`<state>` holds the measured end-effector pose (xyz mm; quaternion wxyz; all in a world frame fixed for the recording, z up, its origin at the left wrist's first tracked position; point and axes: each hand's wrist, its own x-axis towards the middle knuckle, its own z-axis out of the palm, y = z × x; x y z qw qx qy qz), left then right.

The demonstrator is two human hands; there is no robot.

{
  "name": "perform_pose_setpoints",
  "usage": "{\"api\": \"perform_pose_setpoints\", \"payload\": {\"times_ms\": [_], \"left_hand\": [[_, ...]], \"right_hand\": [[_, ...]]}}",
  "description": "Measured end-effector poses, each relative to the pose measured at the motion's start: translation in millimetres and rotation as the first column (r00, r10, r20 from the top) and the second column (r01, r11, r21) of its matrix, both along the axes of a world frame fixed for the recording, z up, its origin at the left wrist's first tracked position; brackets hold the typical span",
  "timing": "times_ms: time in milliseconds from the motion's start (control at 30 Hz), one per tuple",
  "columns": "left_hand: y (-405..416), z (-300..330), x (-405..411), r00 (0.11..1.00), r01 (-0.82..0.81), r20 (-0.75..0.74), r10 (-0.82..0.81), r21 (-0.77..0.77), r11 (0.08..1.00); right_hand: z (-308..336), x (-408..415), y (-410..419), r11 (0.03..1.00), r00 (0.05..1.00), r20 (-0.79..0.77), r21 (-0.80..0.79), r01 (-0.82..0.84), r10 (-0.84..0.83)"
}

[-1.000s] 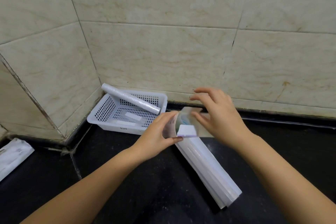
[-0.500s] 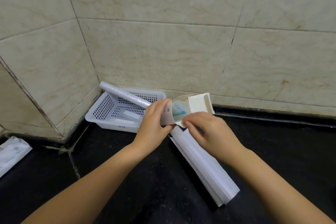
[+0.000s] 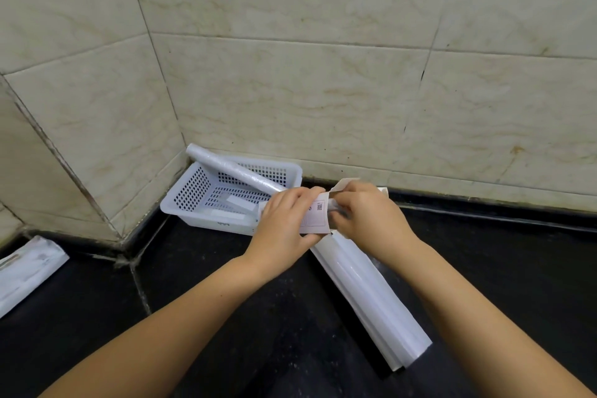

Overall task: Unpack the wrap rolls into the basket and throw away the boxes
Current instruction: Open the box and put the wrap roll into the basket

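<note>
Long white cardboard wrap box (image 3: 371, 294): far end sits between your hands, left hand (image 3: 284, 223) clamped round it, right hand (image 3: 365, 216) pinching its flap; near end rests on black counter (image 3: 226, 317).

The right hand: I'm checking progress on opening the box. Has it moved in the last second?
Yes. The right hand came down from the box end's top, away from the wall, and now pinches the flap.

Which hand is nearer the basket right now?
Left. The left hand grips the box end right by the basket's near right corner; the right hand holds the box flap farther right, apart from the basket.
</note>
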<state>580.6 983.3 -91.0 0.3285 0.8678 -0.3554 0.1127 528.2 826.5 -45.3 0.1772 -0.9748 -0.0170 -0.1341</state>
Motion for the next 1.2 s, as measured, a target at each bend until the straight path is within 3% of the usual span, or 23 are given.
{"api": "perform_pose_setpoints", "payload": {"times_ms": [133, 200, 333, 433, 500, 600, 733, 767, 833, 900, 967, 1100, 1200], "left_hand": [[22, -12, 8, 0.999, -0.046, 0.006, 0.046, 0.153, 0.987], [38, -24, 10, 0.997, -0.08, -0.002, 0.084, 0.254, 0.964], [58, -54, 5, 0.992, -0.118, 0.0, 0.127, 0.364, 0.924], [63, -77, 4, 0.993, -0.096, -0.024, 0.115, 0.384, 0.918], [71, -92, 9, 0.981, -0.095, -0.116, 0.153, 0.403, 0.91], [92, -116, 19, 0.955, -0.076, -0.213, 0.208, 0.502, 0.861], [106, -133, 31, 0.934, 0.129, -0.328, 0.145, 0.685, 0.717], [106, -131, 37, 0.919, 0.171, -0.375, 0.121, 0.656, 0.735], [108, -119, 53, 0.909, 0.118, -0.406, 0.099, 0.475, 0.872], [115, -106, 78, 0.966, -0.063, -0.225, 0.125, 0.264, 0.963], [125, -100, 106, 0.977, -0.206, -0.012, 0.212, 0.182, 0.961], [142, -118, 141, 0.954, -0.258, -0.03, 0.297, 0.417, 0.872], [143, -136, 144, 0.957, -0.282, 0.076, 0.28, 0.47, 0.836]], "right_hand": [[2, 5, -15, 0.985, 0.986, -0.168, 0.174, 0.014, 0.016], [1, 9, -20, 0.982, 0.951, -0.302, 0.188, -0.004, 0.062], [-28, 20, 5, 0.977, 0.806, -0.586, -0.114, -0.18, 0.079], [-57, 28, 27, 0.973, 0.761, -0.644, -0.113, -0.201, 0.082], [-61, 37, 29, 0.964, 0.757, -0.645, -0.115, -0.238, 0.11], [-49, 54, 11, 0.948, 0.738, -0.675, -0.227, -0.225, 0.013], [-28, 91, -7, 0.974, 0.797, -0.603, -0.203, -0.1, -0.043], [-26, 102, -5, 0.989, 0.82, -0.572, -0.134, -0.058, -0.03], [-31, 128, 10, 0.999, 0.853, -0.521, 0.032, 0.011, 0.007], [-45, 156, 30, 0.994, 0.883, -0.468, 0.106, 0.016, 0.036], [-64, 186, 50, 0.993, 0.907, -0.419, 0.12, 0.012, 0.04], [-104, 245, 87, 0.99, 0.942, -0.325, 0.14, -0.036, 0.08], [-138, 273, 113, 0.992, 0.954, -0.272, 0.012, -0.128, 0.126]]}}
